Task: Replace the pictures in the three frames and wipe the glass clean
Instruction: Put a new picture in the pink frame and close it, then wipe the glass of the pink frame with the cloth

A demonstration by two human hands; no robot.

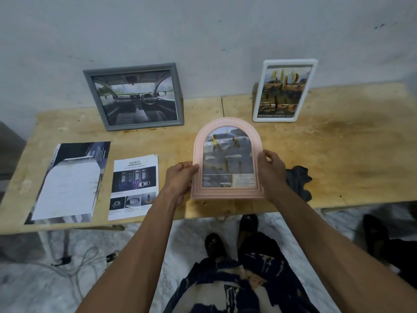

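Bare plaster wall behind a worn wooden table point(338, 141); marble floor below. Grey frame point(133, 97) and white frame point(284, 90) lean upright against the wall, well apart, both glazed and holding car prints. Pink arched frame point(227, 159) sits between them but nearer the front edge, glass toward the camera, yellowish smears visible on it. Left hand point(180, 177) grips its left side, thumb over the moulding; right hand point(272, 164) grips the right side, fingers curled round the rim. Whether its base rests on the table or is just off it, cannot tell. Two loose prints, a large one point(70, 181) and a safety sheet point(133, 187), lie flat at left. Dark cloth point(297, 182) lies crumpled just right of the right hand. Risks, as judged: the grip is edge-only on smooth moulding, so a slip while turning the frame over could drop it on the table edge or floor, cracking the glass. Thumbs near the pane could add fresh marks. Smears look sticky; wiping dry may spread them. The leaning frames could slide flat if the table is jolted.
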